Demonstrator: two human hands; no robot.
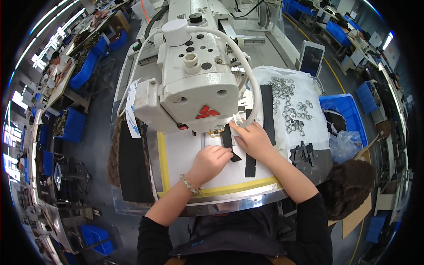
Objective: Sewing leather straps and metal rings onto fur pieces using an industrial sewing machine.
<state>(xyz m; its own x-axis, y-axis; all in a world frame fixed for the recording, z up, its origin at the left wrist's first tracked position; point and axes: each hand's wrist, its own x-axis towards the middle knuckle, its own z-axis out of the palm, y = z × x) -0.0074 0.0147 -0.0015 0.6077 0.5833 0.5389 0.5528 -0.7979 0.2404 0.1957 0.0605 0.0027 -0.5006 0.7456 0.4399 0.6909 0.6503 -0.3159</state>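
— What labels or packages show from the head camera?

— A red angular emblem sits on the front of the white sewing machine (194,84). A white tag with blue print (131,112) hangs off the machine's left side. At the right, a clear crumpled plastic bag (346,143) lies beside a blue bin (346,108). Yellow tape (164,159) borders the white work plate on the tabletop (132,205).

— And counts?

— Two long black straps: one (267,112) lies on the white sheet (309,132) to my right, another (250,165) lies below my right hand. A third, shorter strap (228,140) runs under the needle area. The metal rings (291,108) are too many to count, a loose heap. A small pile of short black pieces (302,154) sits by the sheet's lower edge.

— Your hands?

— My left hand (210,161) is curled, fingertips pressing the short strap flat on the plate; a beaded bracelet (190,184) circles that wrist. My right hand (254,139) lies flat with its fingers close together, just beside the strap, fingertips near the presser foot. Neither grip pinches anything.

— Textures?

— Woven matte straps, shiny rings, a dark fuzzy mat (132,163) left of the plate.
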